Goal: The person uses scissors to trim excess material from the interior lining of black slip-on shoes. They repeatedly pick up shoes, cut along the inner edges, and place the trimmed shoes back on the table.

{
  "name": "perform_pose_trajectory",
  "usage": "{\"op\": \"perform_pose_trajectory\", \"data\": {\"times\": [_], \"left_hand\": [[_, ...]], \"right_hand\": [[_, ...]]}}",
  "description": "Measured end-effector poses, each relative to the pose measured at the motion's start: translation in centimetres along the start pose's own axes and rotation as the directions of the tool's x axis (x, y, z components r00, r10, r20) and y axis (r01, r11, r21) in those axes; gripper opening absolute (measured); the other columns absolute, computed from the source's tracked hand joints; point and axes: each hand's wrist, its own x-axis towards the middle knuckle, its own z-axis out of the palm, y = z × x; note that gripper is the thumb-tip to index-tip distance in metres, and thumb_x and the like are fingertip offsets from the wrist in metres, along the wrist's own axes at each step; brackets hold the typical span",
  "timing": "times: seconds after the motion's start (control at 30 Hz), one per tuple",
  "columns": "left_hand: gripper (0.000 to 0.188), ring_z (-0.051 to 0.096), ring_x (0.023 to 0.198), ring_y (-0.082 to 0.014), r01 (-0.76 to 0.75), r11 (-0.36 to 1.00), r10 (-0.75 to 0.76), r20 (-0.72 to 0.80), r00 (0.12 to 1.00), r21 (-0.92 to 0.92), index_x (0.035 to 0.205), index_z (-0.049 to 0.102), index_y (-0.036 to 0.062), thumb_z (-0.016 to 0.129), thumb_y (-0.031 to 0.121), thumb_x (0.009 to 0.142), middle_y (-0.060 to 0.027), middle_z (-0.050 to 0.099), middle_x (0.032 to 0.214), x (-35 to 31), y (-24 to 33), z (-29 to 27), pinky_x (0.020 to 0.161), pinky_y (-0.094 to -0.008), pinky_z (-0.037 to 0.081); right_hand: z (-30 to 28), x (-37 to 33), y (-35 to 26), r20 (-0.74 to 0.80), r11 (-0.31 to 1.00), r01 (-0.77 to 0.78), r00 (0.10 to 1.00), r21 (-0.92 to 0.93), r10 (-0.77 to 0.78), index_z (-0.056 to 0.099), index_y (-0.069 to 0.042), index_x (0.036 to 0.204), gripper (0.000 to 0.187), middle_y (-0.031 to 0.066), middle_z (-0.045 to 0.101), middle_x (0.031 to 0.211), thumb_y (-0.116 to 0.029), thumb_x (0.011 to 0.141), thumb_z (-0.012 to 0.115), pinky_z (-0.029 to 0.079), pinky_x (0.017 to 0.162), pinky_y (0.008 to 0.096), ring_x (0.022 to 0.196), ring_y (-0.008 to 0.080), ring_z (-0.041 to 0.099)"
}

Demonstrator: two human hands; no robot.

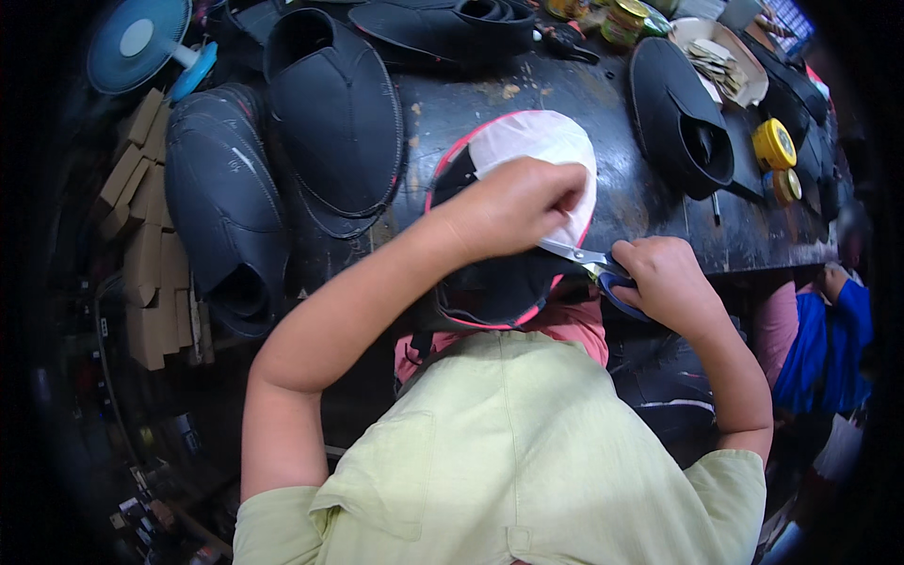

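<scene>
An oval stitched black piece [499, 287] with a red-pink edge and a white lining [541, 132] lies at the table's near edge, against my front. Over its white part is my left hand [527, 202], fingers curled closed. Whatever they pinch is hidden or too small to name. My right hand [659, 278] grips a pair of scissors [589, 256] by the dark blue handles at the piece's right edge. The metal blades point left, just below my left hand; I cannot tell whether they touch the material.
Similar black stitched pieces stand at the left [334, 122] and right [683, 122]. A blue fan [137, 42] is at the far left, above stacked cardboard pieces [146, 254]. Yellow tubs [774, 144] and a tray [749, 61] of scraps are at the far right. Another person's blue clothing [824, 348] shows there.
</scene>
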Motion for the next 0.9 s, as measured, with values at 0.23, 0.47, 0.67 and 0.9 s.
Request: {"op": "perform_pose_trajectory", "data": {"times": [0.23,0.47,0.67,0.9], "left_hand": [[0.014,0.067,0.076,-0.0176,-0.14,0.95,0.129,-0.055,0.99,-0.28,0.101,0.071,0.0009,0.072,0.01,0.091,-0.0075,0.068,0.088,-8.1,4.1,-5.3,0.07,-0.031,0.054],[0.026,0.061,0.062,-0.0097,0.582,0.781,-0.619,-0.156,0.77,-0.227,0.113,0.061,0.0021,0.05,0.026,0.108,-0.0054,0.062,0.087,-11.0,-1.9,-6.8,0.056,-0.0254,0.05],[0.025,0.061,0.056,-0.0124,0.481,0.859,-0.512,-0.264,0.817,-0.179,0.096,0.054,0.002,0.047,0.022,0.108,-0.0044,0.056,0.073,-10.5,-2.1,-4.6,0.053,-0.0283,0.048],[0.018,0.063,0.06,-0.0219,0.439,0.896,-0.421,-0.427,0.8,-0.061,0.095,0.054,0.0008,0.049,0.015,0.106,-0.0107,0.057,0.075,-10.5,-1.0,-3.4,0.061,-0.0352,0.05]], "right_hand": [[0.4,0.3,0.3,0.044,0.996,-0.074,0.996,0.046,0.072,0.062,-0.003,0.085,0.028,0.017,0.066,0.076,-0.02,0.075,0.081,0.052,0.072,0.0484,0.077,0.0396,0.066],[0.3,0.6,0.4,0.017,0.996,-0.053,0.999,0.065,0.052,0.058,-0.002,0.083,0.034,0.0192,0.061,0.074,-0.024,0.075,0.082,0.048,0.069,0.0495,0.076,0.0428,0.062],[-2.1,1.1,-0.9,-0.053,0.998,-0.034,0.998,0.049,0.037,0.059,-0.002,0.087,0.033,0.0178,0.062,0.076,-0.023,0.075,0.081,0.05,0.071,0.0486,0.077,0.0413,0.064],[-4.5,4.1,-3.6,-0.22,0.99,0.125,0.966,-0.072,-0.138,0.057,-0.003,0.097,0.042,0.0151,0.062,0.086,-0.024,0.07,0.082,0.048,0.076,0.0466,0.087,0.0379,0.062]]}}
